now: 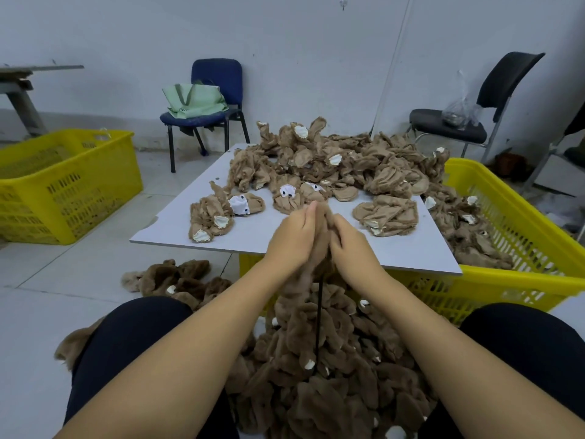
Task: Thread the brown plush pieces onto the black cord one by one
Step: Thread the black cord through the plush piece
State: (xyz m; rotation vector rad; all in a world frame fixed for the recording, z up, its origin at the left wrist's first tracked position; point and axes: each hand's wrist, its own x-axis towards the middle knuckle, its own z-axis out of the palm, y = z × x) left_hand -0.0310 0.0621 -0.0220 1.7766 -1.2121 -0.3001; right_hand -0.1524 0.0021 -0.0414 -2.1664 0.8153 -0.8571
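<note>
My left hand (292,239) and my right hand (351,248) meet over the near edge of a grey board (253,236). Both grip one brown plush piece (323,223) squeezed between them. A black cord (319,312) hangs straight down from under the hands into a long bunch of threaded brown plush pieces (323,369) between my knees. Loose plush pieces lie on the board: a big heap (342,160) at the back, a small cluster (215,217) to the left, another (387,215) to the right.
A yellow crate (519,274) holding more plush sits under the board at right. Another yellow crate (63,185) stands at left. More plush (177,280) lies on the floor. A blue chair with a green bag (205,103) and a black chair (468,115) stand by the wall.
</note>
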